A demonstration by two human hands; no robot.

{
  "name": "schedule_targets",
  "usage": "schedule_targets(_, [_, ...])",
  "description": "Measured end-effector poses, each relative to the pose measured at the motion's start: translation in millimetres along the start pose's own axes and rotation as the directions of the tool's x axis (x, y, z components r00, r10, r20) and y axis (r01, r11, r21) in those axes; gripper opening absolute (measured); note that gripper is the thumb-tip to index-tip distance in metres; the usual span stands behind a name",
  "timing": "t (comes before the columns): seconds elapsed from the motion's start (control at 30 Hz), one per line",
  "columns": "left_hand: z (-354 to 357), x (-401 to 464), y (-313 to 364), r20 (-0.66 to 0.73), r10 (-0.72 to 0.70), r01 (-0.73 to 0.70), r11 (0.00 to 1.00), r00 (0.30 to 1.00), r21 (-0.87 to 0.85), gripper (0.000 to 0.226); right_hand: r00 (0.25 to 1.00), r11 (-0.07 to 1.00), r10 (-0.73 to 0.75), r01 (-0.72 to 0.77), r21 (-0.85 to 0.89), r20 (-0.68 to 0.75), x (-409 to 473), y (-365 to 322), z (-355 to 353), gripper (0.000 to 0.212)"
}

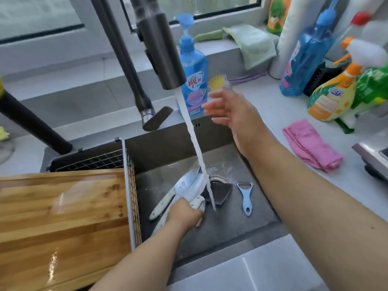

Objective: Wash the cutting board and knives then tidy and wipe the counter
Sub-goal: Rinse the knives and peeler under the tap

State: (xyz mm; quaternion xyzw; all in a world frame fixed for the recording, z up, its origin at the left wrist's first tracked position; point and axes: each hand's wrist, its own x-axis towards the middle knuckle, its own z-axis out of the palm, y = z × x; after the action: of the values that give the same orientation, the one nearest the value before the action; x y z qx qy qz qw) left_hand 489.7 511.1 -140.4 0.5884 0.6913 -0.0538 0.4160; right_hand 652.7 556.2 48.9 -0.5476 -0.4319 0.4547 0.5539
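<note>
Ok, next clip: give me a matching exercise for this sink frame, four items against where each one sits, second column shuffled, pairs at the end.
Items:
1. cutting board
2. peeler
3. pink cloth
4. dish soap bottle

Places:
A. on the counter right of the sink
B. across the wire rack at the sink's left
C. behind the sink, beside the faucet
D. flat on the sink floor, right of the drain

Pairs: 1-B, 2-D, 3-A, 4-C
</note>
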Motion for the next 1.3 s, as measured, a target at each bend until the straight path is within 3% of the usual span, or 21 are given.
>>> schedule_targets(0.1, [-11, -17, -10, -0.060, -0.007, 0.009, 1.000, 0.998, 0.028, 0.036, 0.955, 0.964, -0.244, 0.257, -0.066, 0.168, -3, -56, 23, 0.040])
schedule_targets(0.17, [-18, -28, -19, -0.104, 0.000, 0.004, 0.999, 0.995, 0.033, 0.034, 0.919, 0.924, -0.311, 0.352, -0.150, 0.241, -4, -77, 39, 0.028])
schedule_targets(0.43, [-30, -56, -52, -0.261, 0.040, -0.045, 0.999, 0.965, -0.015, 0.038, 0.875, 0.814, -0.439, 0.483, -0.322, 0.203, 8, -92, 71, 0.014])
schedule_targets(0.53, [-25, -57, -58, -0.258, 0.013, -0.028, 0.998, 0.966, -0.054, 0.041, 0.878, 0.809, -0.442, 0.479, -0.341, 0.185, 8, -86, 73, 0.010])
schedule_targets(0.73, [-23, -55, -59, -0.266, -0.019, -0.012, 0.994, 0.964, -0.113, 0.039, 0.937, 0.819, -0.304, 0.350, -0.455, 0.173, -3, -53, 73, 0.029])
schedule_targets(0.93, [-23, -55, -58, -0.285, -0.044, 0.000, 0.988, 0.958, -0.153, 0.037, 0.962, 0.812, -0.181, 0.263, -0.521, 0.203, -16, -13, 69, 0.031])
schedule_targets(1.3, [-24, -57, -57, -0.303, -0.043, -0.020, 0.979, 0.952, -0.202, 0.034, 0.960, 0.758, -0.154, 0.265, -0.596, 0.232, -22, -1, 67, 0.029])
